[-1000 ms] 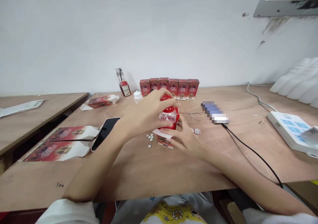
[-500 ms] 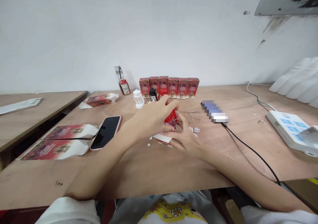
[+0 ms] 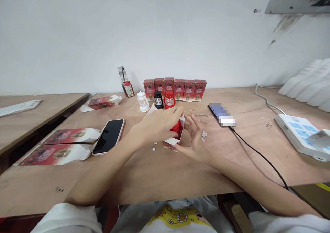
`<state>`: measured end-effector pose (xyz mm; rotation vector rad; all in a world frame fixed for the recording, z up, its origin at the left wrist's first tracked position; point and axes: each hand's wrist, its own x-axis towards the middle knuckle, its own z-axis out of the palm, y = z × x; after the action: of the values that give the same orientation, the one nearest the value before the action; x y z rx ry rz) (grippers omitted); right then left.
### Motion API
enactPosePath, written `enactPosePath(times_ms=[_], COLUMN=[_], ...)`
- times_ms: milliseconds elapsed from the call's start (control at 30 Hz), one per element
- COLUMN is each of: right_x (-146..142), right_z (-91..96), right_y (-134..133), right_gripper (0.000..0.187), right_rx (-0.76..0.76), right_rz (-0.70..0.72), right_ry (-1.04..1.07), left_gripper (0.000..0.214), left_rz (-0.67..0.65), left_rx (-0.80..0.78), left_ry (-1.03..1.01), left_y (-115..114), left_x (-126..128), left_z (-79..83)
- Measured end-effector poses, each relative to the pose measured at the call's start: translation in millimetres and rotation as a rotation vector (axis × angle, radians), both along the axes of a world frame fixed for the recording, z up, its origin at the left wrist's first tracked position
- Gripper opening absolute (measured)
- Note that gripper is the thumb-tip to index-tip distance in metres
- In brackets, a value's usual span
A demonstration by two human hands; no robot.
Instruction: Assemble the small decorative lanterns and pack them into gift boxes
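My left hand (image 3: 162, 124) is closed over a small red lantern (image 3: 177, 128), which sits partly inside an opened cardboard box (image 3: 170, 146) with white flaps and a red printed side. From the right, my right hand (image 3: 194, 143) grips that box, thumb at its near edge and fingers along its far right side. My left hand hides much of the lantern. Just behind my hands stand a white lantern (image 3: 143, 102), a black lantern (image 3: 158, 100) and another red lantern (image 3: 169, 100).
Several red printed boxes (image 3: 179, 89) line the wall. Flattened boxes (image 3: 51, 154) and a phone (image 3: 108, 136) lie left; a drink bottle (image 3: 127, 86) stands behind. On the right are wire pieces (image 3: 201, 116), a cabled phone (image 3: 222, 115) and a power strip (image 3: 300, 133).
My left hand has lowered, and the red lantern is deeper in the box. My right hand's fingers have spread a little around the box. The red lantern behind shows more fully.
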<state>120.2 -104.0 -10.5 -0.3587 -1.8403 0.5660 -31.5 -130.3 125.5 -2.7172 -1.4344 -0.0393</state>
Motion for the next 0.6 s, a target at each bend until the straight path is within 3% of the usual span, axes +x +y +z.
enactPosePath(times_ms=[133,233,467,600], right_x=[2.5,6.8,13.4,14.4], right_z=[4.1,10.0,26.5,25.7], right_y=[-1.3,-1.9,-2.7,-2.5], right_gripper=[0.096,0.089,0.051,0.026], right_rx=[-0.095,-0.06,0.062,0.026], right_rz=[0.009,-0.035,-0.115,-0.093], right_ry=[-0.025,-0.07,-0.198,-0.173], left_gripper=[0.014,0.015,0.036,0.047], left_rz=[-0.08,-0.125,-0.086,-0.045], left_rx=[-0.058,-0.065,0.181,0.108], left_ry=[-0.043,-0.034,-0.105,-0.153], left_y=[1.4,-1.7,-14.5,-10.4], left_x=[-3.3,-7.6,-36.6,-52.5], left_z=[2.6,8.8,31.6,35.0])
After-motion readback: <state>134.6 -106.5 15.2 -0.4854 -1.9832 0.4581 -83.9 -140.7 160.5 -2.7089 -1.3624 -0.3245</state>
